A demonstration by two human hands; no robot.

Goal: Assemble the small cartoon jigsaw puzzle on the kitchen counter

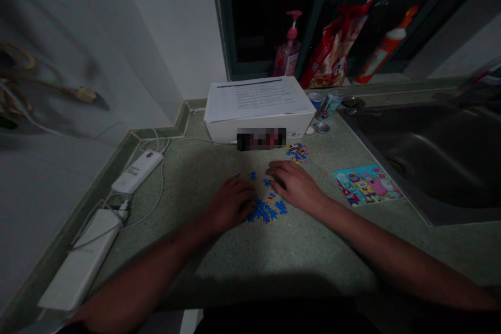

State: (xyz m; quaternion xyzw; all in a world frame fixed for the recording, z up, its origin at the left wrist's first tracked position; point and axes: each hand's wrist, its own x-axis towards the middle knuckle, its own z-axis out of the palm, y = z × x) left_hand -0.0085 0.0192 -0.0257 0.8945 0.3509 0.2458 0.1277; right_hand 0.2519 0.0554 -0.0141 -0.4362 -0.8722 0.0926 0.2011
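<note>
Blue jigsaw puzzle pieces (266, 212) lie in a loose cluster on the counter between my hands. My left hand (230, 202) rests at the cluster's left side, fingers bent downward and thumb apart from them; its fingertips are partly hidden. My right hand (295, 182) is above and right of the cluster, fingers and thumb apart. A single blue piece (266, 182) lies by its thumb and fingertips. Another blue piece (253, 175) lies beyond, between the hands, and one more (236, 175) shows past my left fingers. Farther back sits a mixed-colour pile of pieces (297, 152).
A cartoon picture card (368, 185) lies right, beside the metal sink (430, 167). Behind stands a white box (258, 104) topped with a printed sheet. Cans (330, 105) stand beside it. White power devices (138, 171) and cables line the left edge. A pink pump bottle (287, 55) stands by the window.
</note>
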